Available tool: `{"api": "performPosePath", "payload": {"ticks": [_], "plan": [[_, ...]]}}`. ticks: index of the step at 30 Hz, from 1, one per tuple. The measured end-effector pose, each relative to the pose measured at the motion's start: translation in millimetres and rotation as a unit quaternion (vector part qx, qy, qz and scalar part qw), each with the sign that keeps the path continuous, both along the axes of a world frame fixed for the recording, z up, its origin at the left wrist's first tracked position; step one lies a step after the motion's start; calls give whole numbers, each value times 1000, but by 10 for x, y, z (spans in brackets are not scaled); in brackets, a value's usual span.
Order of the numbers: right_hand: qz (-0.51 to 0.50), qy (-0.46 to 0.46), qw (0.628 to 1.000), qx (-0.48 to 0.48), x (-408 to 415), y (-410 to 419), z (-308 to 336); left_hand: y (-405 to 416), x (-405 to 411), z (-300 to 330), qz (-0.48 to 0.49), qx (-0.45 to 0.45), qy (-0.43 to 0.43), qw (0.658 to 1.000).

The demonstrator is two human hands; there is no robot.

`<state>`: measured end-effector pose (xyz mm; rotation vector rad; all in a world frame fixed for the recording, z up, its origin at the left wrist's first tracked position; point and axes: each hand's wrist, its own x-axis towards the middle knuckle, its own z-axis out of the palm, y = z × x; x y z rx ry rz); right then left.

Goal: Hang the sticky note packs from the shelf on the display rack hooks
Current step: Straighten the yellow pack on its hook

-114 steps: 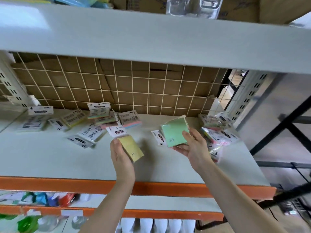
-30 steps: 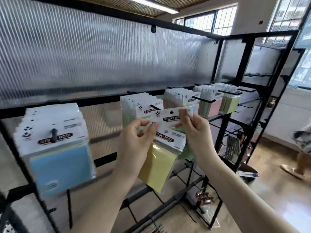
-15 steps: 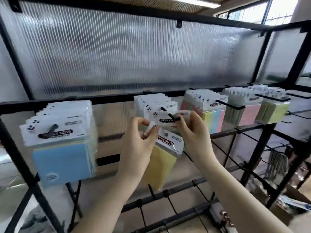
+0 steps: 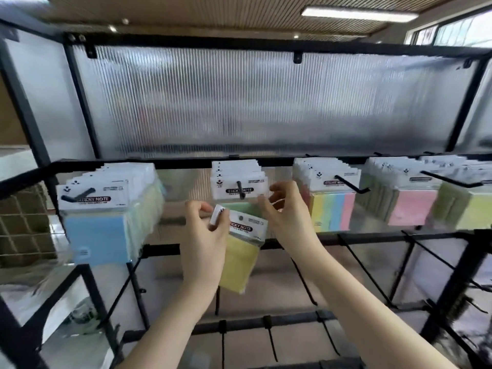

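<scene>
Below middle hook | left hand pinches yellow pack | right hand apparently grips hung pack

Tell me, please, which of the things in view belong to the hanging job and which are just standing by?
In the job:
- yellow pack, pinched by the left hand
- green pack on the middle hook, with the right hand at its header

Standing by:
- blue stack
- striped stack
- pink stack
- ceiling light

I'm facing the rack; hooks are carrying packs: blue, green, striped, pink, yellow-green.
</scene>
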<state>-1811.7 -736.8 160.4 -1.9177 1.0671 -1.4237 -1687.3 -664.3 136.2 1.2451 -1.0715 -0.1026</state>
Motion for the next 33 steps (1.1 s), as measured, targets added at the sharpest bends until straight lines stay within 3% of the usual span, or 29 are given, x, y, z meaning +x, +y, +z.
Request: {"api": "performPosePath", "payload": {"ticks": [5, 9, 14, 18, 22, 26, 29, 33], "plan": [[68, -16, 997, 19, -374, 216, -1, 142, -407, -2, -2, -48, 13, 999], [206, -60, 971, 101, -839, 387, -6, 170, -855, -1, -6, -55, 11, 998], [164, -127, 965, 161, -1504, 453, -118, 121, -1540, -26, -34, -60, 14, 998], [112, -90, 980, 134, -2059, 511, -160, 66, -2078, -47, -89, -56, 16, 994], [50, -142, 982, 111, -2596, 540, -130, -63, -2585, 6, -156, -34, 1, 987], [-8, -210, 973, 99, -3010, 501, -56, -265, -2996, 78, -253, 20, -42, 966], [-51, -269, 955, 118, -3237, 407, -5, -443, -3265, 191, -301, 9, -47, 952], [-106, -271, 954, 71, -3493, 198, 139, -708, -3584, 382, -357, 0, -36, 933]]}}
